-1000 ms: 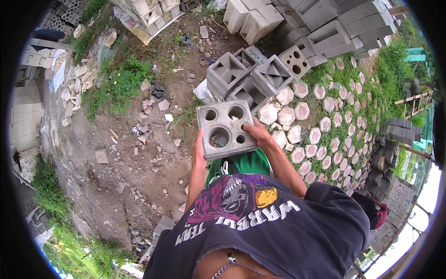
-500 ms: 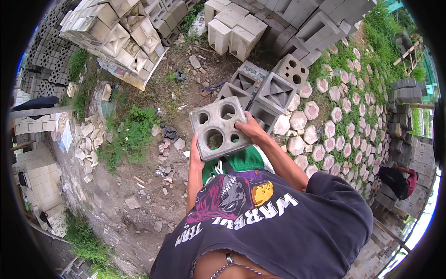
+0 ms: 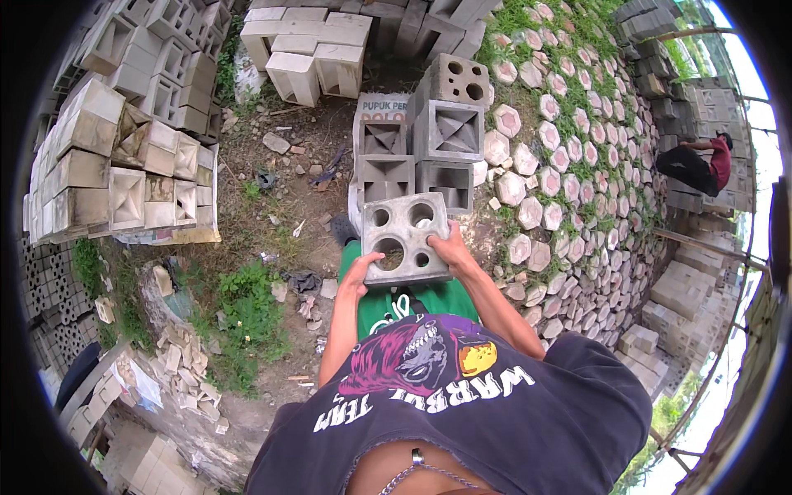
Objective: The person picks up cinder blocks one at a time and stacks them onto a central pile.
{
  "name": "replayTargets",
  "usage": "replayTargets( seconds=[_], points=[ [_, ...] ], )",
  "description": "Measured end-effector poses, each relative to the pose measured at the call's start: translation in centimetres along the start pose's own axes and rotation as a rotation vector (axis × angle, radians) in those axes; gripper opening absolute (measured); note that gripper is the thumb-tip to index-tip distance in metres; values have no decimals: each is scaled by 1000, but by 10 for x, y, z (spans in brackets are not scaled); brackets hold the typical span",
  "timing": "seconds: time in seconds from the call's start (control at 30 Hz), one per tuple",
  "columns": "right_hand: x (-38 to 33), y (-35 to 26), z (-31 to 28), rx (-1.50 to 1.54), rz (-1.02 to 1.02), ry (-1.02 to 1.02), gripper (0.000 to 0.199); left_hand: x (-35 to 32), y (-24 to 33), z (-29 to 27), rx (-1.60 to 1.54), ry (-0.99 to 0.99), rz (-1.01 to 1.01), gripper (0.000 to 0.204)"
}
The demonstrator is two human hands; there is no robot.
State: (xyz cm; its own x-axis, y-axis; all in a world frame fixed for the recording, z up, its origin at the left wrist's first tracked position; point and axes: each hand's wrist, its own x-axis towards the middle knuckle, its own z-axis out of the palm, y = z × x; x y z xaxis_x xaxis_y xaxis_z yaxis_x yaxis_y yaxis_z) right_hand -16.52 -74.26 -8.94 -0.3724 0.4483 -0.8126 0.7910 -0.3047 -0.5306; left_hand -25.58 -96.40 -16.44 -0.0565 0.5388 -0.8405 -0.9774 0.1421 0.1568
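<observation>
A grey concrete ventilation block [image 3: 403,234] with several round holes of different sizes is held in front of my waist. My left hand [image 3: 358,274] grips its left edge, the thumb reaching to the large lower hole. On the right edge, my right hand [image 3: 451,250] is closed, with the thumb over the face near a hole. Just beyond the held block stand several grey blocks with angled faces, one of them with a cross-shaped front [image 3: 454,136]. Behind that one is another round-holed block [image 3: 464,77]. A printed sack [image 3: 381,107] lies under this group.
Stacked pale blocks [image 3: 128,177] stand at the left, and more blocks [image 3: 318,54] at the far side. Hexagonal pavers [image 3: 549,177] cover the ground on the right. Broken pieces [image 3: 186,363] and weeds [image 3: 247,318] lie at left. Another person [image 3: 701,163] bends at far right.
My view has turned toward the left, so the grouped blocks now sit straight ahead. The held block is more level and closer to them. My left thumb has moved onto its face.
</observation>
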Motion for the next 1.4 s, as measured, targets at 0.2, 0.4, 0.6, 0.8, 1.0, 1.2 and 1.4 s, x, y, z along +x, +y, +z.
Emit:
replayTargets(
  seconds=[0.2,0.4,0.6,0.8,1.0,1.2,1.4],
  points=[
    [-13,12,31,269,119,200,76,3,58,3,215,-87,-123,56],
    [11,43,58,290,129,295,73,12,83,3,535,72,-218,58],
    [48,75,66,95,144,274,83,68,35,-51,663,245,-99,37],
    [90,104,53,320,139,158,75,85,13,-50,1110,426,39,46],
    [119,143,62,282,161,73,68,93,3,-60,1252,532,-2,54],
    [133,129,54,321,58,54,69,94,14,-38,1202,575,60,55],
    [177,97,49,270,-9,37,67,120,50,-28,1263,593,117,52]
  ],
)
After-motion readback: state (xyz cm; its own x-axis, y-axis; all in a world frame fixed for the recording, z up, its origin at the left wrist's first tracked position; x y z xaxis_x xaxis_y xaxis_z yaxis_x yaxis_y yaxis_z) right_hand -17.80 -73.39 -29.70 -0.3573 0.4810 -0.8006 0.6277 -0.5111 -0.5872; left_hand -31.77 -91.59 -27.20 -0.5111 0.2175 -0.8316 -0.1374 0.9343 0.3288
